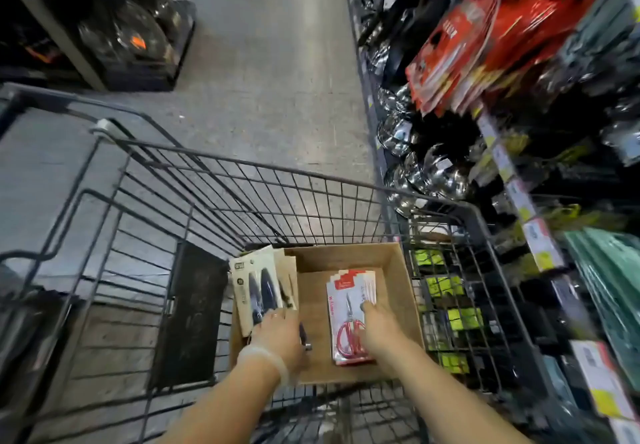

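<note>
A brown cardboard box [398,270] sits inside a dark wire shopping cart [277,201]. At the box's left side stands a stack of pale packs with dark-handled scissors [256,284]; my left hand [277,336] grips its lower end. On the box floor to the right lies a stack of white-and-red packs holding red-handled scissors [349,308]. My right hand [375,329] grips that stack at its right edge, thumb on top. A light band circles my left wrist.
Store shelves [519,173] on the right carry red packaged goods [460,41], shiny steel bowls [433,170] and price tags. A dark rack of glass lids [131,31] stands at the far left. Grey aisle floor [270,62] runs ahead of the cart.
</note>
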Demonstrator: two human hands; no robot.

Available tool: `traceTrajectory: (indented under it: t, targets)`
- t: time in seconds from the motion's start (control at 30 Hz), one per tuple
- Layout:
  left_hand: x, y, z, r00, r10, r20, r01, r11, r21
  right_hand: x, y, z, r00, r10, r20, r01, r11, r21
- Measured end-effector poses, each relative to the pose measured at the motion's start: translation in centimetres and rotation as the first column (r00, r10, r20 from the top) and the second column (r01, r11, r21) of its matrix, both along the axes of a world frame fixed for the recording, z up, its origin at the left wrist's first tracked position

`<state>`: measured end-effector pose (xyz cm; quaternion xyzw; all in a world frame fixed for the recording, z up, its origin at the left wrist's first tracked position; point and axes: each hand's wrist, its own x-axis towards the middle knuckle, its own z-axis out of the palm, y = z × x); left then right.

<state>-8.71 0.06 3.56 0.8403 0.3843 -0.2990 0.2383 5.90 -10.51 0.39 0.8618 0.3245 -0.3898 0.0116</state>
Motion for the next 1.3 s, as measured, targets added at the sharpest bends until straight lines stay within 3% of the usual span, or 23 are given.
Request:
traceTrajectory:
  t: [0.13,0.23,0.33,0.4,0.47,0.67,0.77,0.83,0.93,1.0,1.1,1.17,1.3]
  targets:
    - [2.3,-0.3,-4.9,0.998,0.049,-0.050,-0.054,0.993,-0.105,1.9,0.7,-6.2,0.999,-0.009,-0.049,0.005,0.996,-0.092]
    - [3.7,-0.3,-8.3,0.996,0.037,-0.077,-0.052,0.979,-0.197,2.5,1.3,-11.0,1.000,-0.010,0.001,0.010,0.991,-0.133]
    - [4.5,-0.3,-10.6,0.998,0.034,-0.055,-0.047,0.965,-0.259,2.8,1.9,-15.0,0.989,-0.126,0.076,0.134,0.984,-0.113]
    - [5.0,-0.2,-11.2,0.998,0.065,-0.007,-0.064,0.956,-0.287,3.4,2.1,-17.3,0.968,-0.247,0.043,0.251,0.961,-0.115]
    - [5.4,0.0,-11.2,0.994,0.105,0.021,-0.094,0.950,-0.299,4.0,2.0,-18.3,0.934,-0.355,-0.024,0.348,0.925,-0.151]
    - [6.2,0.7,-10.8,0.978,0.199,-0.069,-0.211,0.920,-0.331,4.8,0.2,-16.6,0.849,-0.528,-0.022,0.515,0.836,-0.189]
    - [6.8,0.6,-9.4,0.958,0.278,-0.071,-0.284,0.887,-0.365,5.2,-1.0,-15.2,0.736,-0.626,-0.258,0.628,0.773,-0.082]
    - [6.9,0.4,-9.6,0.904,0.420,-0.072,-0.411,0.815,-0.409,5.3,-1.2,-12.8,0.611,-0.629,-0.481,0.705,0.709,-0.032]
    - [7.7,0.1,-9.0,0.652,0.750,-0.108,-0.665,0.498,-0.557,5.1,-0.3,-9.2,0.471,-0.513,-0.718,0.727,0.687,-0.015]
    - [8.3,0.2,-8.5,0.481,0.869,-0.115,-0.733,0.327,-0.596,4.9,0.7,-8.2,0.496,-0.447,-0.744,0.688,0.725,0.023]
    - [8.5,0.6,-8.0,0.343,0.938,-0.048,-0.746,0.241,-0.621,5.0,1.5,-9.6,0.555,-0.515,-0.653,0.723,0.687,0.072]
    - [7.8,1.0,-8.3,0.332,0.943,-0.010,-0.767,0.264,-0.585,5.2,1.1,-11.9,0.627,-0.602,-0.495,0.726,0.682,0.090]
    - [5.4,1.7,-9.3,0.382,0.924,0.017,-0.775,0.331,-0.538,4.8,0.2,-15.3,0.784,-0.579,-0.224,0.593,0.806,-0.008]
